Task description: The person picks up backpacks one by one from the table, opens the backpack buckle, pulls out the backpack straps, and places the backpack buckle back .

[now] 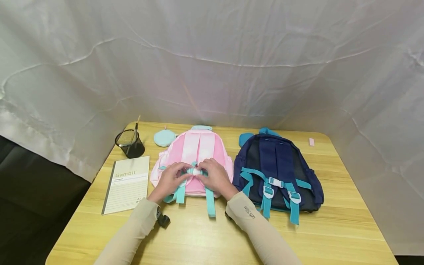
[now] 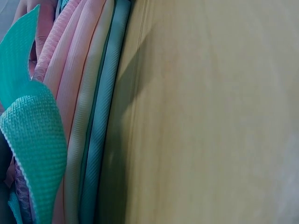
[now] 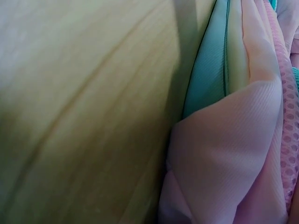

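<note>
A pink backpack [image 1: 175, 151] lies on the table with its shoulder straps facing up. Across its lower middle runs a teal chest strap with a white buckle [image 1: 196, 172]. My left hand [image 1: 170, 178] pinches the buckle's left end between thumb and fingers. From the other side, my right hand [image 1: 216, 176] pinches its right end, the two hands nearly meeting. Loose teal webbing [image 1: 210, 202] hangs past the bag's bottom edge. The left wrist view has a teal strap end [image 2: 39, 144] close up, and the right wrist view the bag's pink side [image 3: 224, 135].
To the right lies a navy backpack [image 1: 276, 158] with teal straps and white buckles. A notebook [image 1: 127, 187] and a black mesh pen holder [image 1: 135, 149] are at the left. Behind are a round mint pouch [image 1: 164, 138] and a small pink block [image 1: 311, 142] on the wooden table [image 1: 344, 206].
</note>
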`<state>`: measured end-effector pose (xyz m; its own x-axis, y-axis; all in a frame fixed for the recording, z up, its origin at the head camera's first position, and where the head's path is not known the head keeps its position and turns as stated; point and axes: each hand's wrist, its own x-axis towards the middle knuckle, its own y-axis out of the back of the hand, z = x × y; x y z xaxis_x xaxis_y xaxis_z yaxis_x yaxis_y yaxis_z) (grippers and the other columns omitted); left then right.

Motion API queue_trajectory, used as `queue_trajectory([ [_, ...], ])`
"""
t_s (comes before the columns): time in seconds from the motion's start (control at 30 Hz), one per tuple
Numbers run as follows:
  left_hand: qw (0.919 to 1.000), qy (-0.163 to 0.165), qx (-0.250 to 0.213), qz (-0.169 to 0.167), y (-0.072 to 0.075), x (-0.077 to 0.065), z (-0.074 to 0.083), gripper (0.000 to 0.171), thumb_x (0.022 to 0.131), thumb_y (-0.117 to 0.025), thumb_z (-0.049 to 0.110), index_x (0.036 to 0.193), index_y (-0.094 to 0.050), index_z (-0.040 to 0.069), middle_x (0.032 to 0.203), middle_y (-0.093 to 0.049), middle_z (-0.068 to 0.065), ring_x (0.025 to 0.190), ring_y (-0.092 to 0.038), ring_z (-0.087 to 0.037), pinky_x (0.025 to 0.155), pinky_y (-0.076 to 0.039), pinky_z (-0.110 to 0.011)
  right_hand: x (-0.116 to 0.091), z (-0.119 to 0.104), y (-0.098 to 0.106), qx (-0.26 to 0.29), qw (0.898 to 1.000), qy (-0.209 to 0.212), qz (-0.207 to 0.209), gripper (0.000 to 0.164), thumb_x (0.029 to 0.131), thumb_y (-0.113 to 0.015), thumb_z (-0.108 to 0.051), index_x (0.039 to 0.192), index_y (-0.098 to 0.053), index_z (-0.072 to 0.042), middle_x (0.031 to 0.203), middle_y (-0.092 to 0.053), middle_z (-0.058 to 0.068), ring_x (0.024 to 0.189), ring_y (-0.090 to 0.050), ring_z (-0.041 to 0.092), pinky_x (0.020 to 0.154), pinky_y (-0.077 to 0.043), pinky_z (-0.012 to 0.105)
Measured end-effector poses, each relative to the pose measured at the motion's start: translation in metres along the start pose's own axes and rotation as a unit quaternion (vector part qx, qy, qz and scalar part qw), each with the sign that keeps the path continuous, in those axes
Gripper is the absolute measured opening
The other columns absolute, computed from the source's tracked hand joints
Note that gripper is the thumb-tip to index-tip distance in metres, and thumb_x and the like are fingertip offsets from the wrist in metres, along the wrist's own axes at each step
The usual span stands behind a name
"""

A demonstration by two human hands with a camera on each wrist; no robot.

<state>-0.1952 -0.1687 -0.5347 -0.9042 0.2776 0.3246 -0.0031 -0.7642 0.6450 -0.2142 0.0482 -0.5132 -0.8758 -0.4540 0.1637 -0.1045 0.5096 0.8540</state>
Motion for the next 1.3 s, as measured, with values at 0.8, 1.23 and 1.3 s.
queue_trajectory([
  [0.8, 0.9961, 0.047, -0.075, -0.004, 0.0019, -0.0054, -0.0028, 0.026, 0.096, -0.076, 0.019, 0.121, -0.071, 0.019, 0.094, -0.065, 0.001, 0.082, -0.055, -0.014, 0.073, -0.048, -0.025, -0.0022, 0.0099, -0.0012, 0.086, 0.996, 0.008, 0.018, 0.009, 0.089, -0.078, -0.013, 0.092, -0.07, -0.014, 0.088, -0.061, -0.001, 0.084, -0.052, 0.015, 0.078, -0.048, 0.031],
  [1.23, 0.9916, 0.054, -0.117, 0.003, 0.0032, -0.0061, -0.0038, 0.027, 0.095, -0.076, 0.024, 0.122, -0.071, 0.021, 0.099, -0.067, -0.001, 0.086, -0.058, -0.017, 0.075, -0.048, -0.024, -0.0038, 0.0066, 0.0048, 0.105, 0.994, 0.004, 0.021, 0.008, 0.089, -0.078, -0.012, 0.095, -0.071, -0.012, 0.09, -0.062, 0.003, 0.086, -0.055, 0.017, 0.08, -0.049, 0.032],
  [1.3, 0.9912, 0.058, -0.118, 0.005, 0.0034, -0.0059, -0.0041, 0.027, 0.095, -0.076, 0.024, 0.121, -0.071, 0.022, 0.099, -0.067, 0.0, 0.086, -0.058, -0.016, 0.075, -0.048, -0.024, -0.0036, 0.0067, 0.0051, 0.106, 0.994, 0.005, 0.022, 0.008, 0.089, -0.078, -0.012, 0.094, -0.071, -0.013, 0.09, -0.062, 0.002, 0.086, -0.055, 0.017, 0.08, -0.049, 0.032],
])
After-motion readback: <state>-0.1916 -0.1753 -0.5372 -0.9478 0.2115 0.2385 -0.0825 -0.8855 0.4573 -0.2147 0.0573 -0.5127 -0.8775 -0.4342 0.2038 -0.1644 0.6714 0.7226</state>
